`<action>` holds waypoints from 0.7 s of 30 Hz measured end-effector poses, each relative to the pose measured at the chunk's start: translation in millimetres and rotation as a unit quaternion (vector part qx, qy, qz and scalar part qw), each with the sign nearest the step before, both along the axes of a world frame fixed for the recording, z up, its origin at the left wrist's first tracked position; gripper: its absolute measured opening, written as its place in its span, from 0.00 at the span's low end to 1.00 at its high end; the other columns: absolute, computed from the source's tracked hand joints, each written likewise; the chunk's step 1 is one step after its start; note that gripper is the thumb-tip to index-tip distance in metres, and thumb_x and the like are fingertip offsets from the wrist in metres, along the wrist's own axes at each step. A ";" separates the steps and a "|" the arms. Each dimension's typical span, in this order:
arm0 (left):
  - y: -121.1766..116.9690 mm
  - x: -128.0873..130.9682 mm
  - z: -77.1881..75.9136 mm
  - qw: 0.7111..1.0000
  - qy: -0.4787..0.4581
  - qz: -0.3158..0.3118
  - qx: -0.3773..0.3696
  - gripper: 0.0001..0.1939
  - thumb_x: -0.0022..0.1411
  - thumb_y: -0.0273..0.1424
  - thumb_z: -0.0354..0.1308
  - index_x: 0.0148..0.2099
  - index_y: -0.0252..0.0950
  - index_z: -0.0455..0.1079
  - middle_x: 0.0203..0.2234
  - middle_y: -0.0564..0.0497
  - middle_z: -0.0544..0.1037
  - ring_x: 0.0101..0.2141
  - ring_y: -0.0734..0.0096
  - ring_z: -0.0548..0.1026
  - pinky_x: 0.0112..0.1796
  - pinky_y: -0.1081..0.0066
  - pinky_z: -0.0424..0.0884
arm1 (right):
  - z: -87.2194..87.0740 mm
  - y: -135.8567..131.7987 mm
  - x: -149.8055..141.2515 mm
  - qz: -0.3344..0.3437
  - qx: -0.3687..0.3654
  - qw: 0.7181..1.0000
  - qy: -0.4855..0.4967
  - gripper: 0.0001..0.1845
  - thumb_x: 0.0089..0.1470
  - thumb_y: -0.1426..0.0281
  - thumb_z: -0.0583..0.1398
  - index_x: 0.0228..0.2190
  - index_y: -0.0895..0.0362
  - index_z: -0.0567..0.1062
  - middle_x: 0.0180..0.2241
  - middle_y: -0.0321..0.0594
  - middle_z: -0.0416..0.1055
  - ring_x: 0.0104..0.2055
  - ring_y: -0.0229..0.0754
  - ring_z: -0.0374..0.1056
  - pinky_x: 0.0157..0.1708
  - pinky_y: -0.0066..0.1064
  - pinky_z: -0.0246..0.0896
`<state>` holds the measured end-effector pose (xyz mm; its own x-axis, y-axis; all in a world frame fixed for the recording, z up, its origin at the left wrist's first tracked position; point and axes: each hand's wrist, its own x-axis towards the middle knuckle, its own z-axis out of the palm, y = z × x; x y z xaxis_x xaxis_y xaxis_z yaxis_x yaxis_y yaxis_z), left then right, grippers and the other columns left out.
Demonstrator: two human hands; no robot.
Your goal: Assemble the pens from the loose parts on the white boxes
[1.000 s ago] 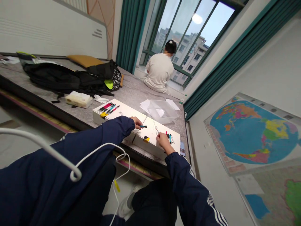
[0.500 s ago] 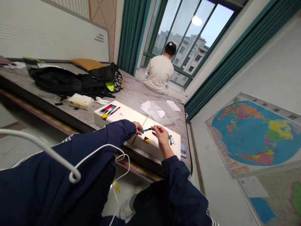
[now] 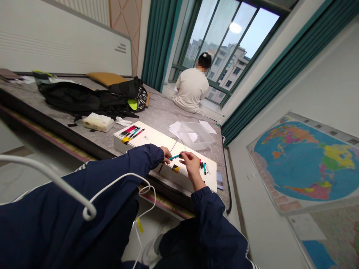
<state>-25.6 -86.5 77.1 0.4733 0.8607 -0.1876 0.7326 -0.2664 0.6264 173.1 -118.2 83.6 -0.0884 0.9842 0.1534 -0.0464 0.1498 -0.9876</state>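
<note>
My left hand is closed around the lower end of a teal pen barrel with a dark upper end. The fingers of my right hand are pinched at that dark end; whatever small piece they hold is too tiny to make out. Both hands are above two white boxes set side by side. Several finished-looking pens, red, teal and black, lie in a row on the left box. Just right of my right hand, loose teal, black, red and white pen parts rest on the right box.
Behind the boxes are a clear plastic tray and paper sheets. A tissue pack and black backpack lie to the left. A person sits by the window. A white cable crosses before my left sleeve.
My right hand has lifted from the small parts on the right box and moved left to the pen's dark end. My left hand keeps its hold, the barrel now tilted upward.
</note>
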 end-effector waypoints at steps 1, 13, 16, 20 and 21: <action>0.6 0.2 0.6 1.000 0.012 -0.008 0.012 0.15 0.50 0.31 0.63 0.42 0.38 0.76 0.27 0.54 0.80 0.29 0.76 0.77 0.32 0.81 0.68 | 1.4 -0.6 0.0 0.003 0.012 1.000 -0.016 0.15 0.45 0.61 0.64 0.33 0.59 0.77 0.35 0.45 0.76 0.34 0.43 0.72 0.31 0.34 0.71; 3.7 2.1 13.7 0.990 0.076 -0.020 0.115 0.11 0.50 0.32 0.62 0.38 0.43 0.77 0.31 0.56 0.80 0.36 0.74 0.75 0.35 0.81 0.64 | 14.7 -18.0 12.0 0.042 0.124 0.976 -0.176 0.14 0.49 0.60 0.61 0.35 0.54 0.78 0.38 0.42 0.75 0.38 0.45 0.70 0.38 0.39 0.70; -0.8 4.6 20.0 0.985 0.098 -0.017 0.144 0.13 0.51 0.34 0.62 0.41 0.44 0.76 0.33 0.55 0.80 0.36 0.72 0.75 0.35 0.79 0.63 | 16.4 -13.7 15.9 0.013 0.132 0.971 -0.200 0.15 0.51 0.57 0.59 0.31 0.56 0.75 0.31 0.40 0.73 0.31 0.42 0.69 0.30 0.33 0.68; -4.5 9.7 29.8 0.975 0.143 -0.039 0.164 0.13 0.54 0.36 0.59 0.42 0.44 0.75 0.35 0.54 0.80 0.36 0.69 0.74 0.33 0.77 0.62 | 14.5 -7.2 20.5 0.000 0.164 0.944 -0.286 0.16 0.57 0.57 0.51 0.29 0.55 0.70 0.24 0.35 0.69 0.25 0.38 0.65 0.28 0.28 0.61; -4.7 10.9 32.0 0.973 0.154 -0.047 0.167 0.12 0.54 0.36 0.59 0.42 0.43 0.75 0.35 0.53 0.80 0.37 0.69 0.74 0.33 0.76 0.62 | 12.0 -5.1 21.3 -0.015 0.176 0.934 -0.311 0.17 0.58 0.57 0.50 0.27 0.55 0.69 0.22 0.34 0.68 0.25 0.37 0.64 0.29 0.28 0.59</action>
